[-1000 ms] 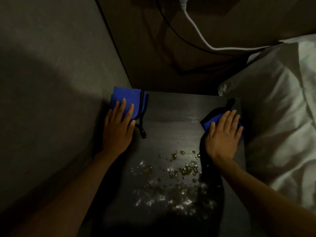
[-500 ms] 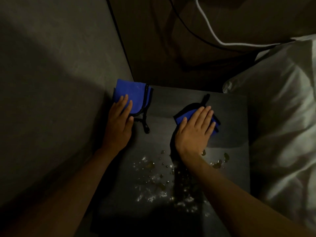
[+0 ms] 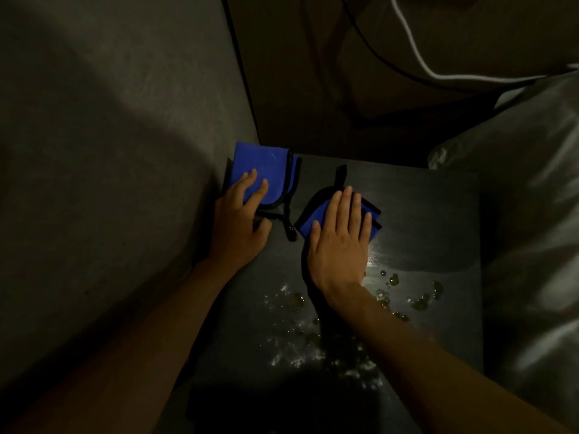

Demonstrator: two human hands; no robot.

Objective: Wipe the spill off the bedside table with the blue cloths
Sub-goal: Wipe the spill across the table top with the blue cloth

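The dark bedside table (image 3: 435,214) carries a spill (image 3: 404,296) of droplets and wet smears across its middle and near part. A folded blue cloth with black trim (image 3: 269,170) lies at the far left corner; my left hand (image 3: 241,223) rests on its near edge, fingers spread flat. A second blue cloth (image 3: 313,220) lies mid-table under my right hand (image 3: 340,242), which presses flat on it, palm down. A black loop strap (image 3: 289,228) lies between the two cloths. Part of the spill is hidden under my right forearm.
A grey wall (image 3: 109,151) closes off the left side of the table. White bedding and a pillow (image 3: 532,214) press against the right edge. A white cable (image 3: 416,57) and a black cable (image 3: 369,51) hang on the wall behind.
My right hand slid its cloth leftward from the table's right edge to the middle, beside the left cloth. Droplets on the right side are now uncovered. My left hand stayed on its cloth.
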